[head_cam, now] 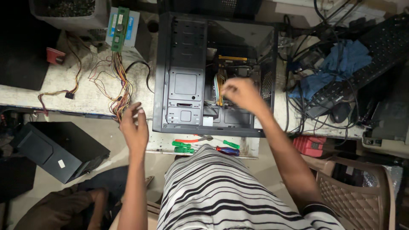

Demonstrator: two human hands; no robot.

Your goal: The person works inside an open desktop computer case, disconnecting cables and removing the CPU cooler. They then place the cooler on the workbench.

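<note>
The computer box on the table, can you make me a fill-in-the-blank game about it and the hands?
1. The right hand reaches inside the open black computer ____.
2. The left hand is beside a bundle of colourful ____.
3. The screwdrivers near the table's front edge have ____ handles.
4. A ____ cloth lies on the keyboard.

Missing words: case, wires, green, blue

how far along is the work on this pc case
Done: the black computer case lies open on the bench, and the power supply with its wire bundle sits outside it. In hand: the right hand reaches into the case at the cables; the left hand hovers empty by the case's edge. Left: the screwdrivers lie unused and the case is unclosed.
</note>
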